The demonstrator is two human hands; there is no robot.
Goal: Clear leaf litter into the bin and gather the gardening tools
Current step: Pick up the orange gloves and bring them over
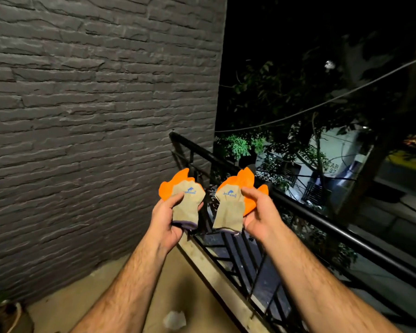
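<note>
We hold 2 gardening gloves up in front of the black metal balcony railing (305,210), 1 in each bare hand. Our left hand (165,221) is clamped on the left beige knit glove with orange rubber coating (186,200), thumb pressed on its back and fingers curled behind its cuff. Our right hand (259,213) is clamped on the right beige knit glove with orange rubber coating (231,207) in the same way, thumb across the back near the blue printed logo. Both gloves point their orange fingertips up, cuffs down, and they sit side by side, apart from each other, just above the near end of the railing.

Left of the railing rises a dark grey rough stone-brick wall (82,116). Below the railing, on the tan floor (87,296), lies a small pale crumpled scrap (175,320). Beyond the railing we see dark green tree foliage (274,99) and a white building (327,164) in the night.
</note>
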